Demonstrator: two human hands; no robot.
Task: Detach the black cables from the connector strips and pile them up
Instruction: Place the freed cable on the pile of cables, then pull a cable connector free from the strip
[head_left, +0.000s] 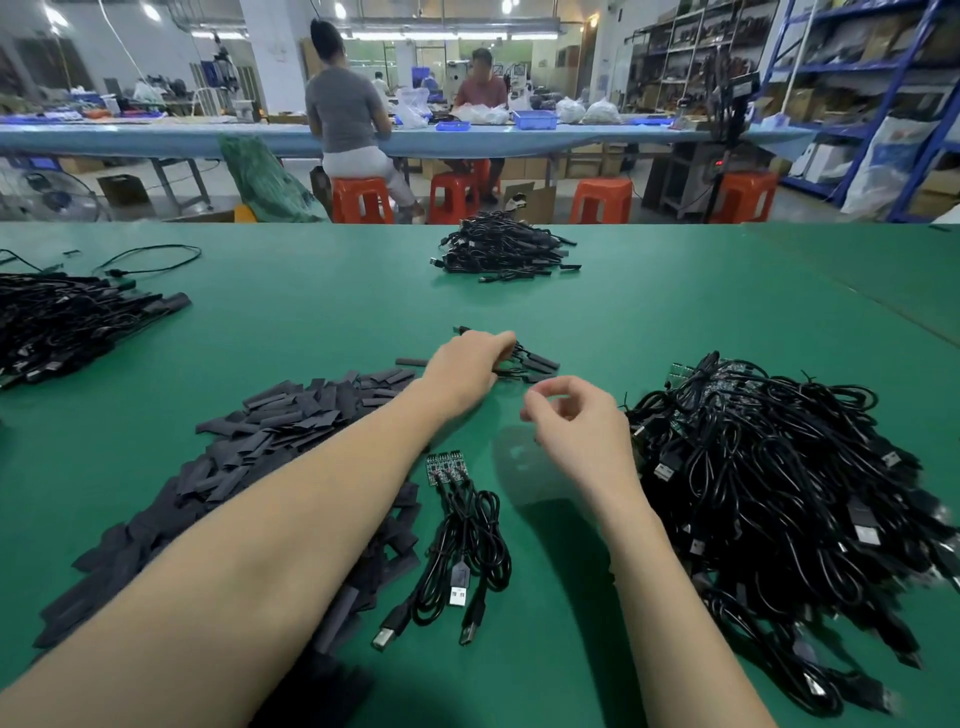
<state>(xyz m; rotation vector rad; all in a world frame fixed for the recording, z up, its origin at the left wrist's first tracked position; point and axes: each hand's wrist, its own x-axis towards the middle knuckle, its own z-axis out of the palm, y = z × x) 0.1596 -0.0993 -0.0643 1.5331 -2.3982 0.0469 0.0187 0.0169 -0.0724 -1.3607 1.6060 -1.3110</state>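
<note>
Black cables (530, 361) at frame centre, under left hand (467, 371) gripping them; right hand (576, 421) just below, loosely curled, empty.

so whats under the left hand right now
A small bundle of black cables lies on the green table; its sleeved ends stick out right of the left hand. Whether the fingers grip it is hidden.

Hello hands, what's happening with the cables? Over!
Left hand gripping small bundle of black cables on green table. Right hand hovering, holding nothing. Nothing in the way.
</note>
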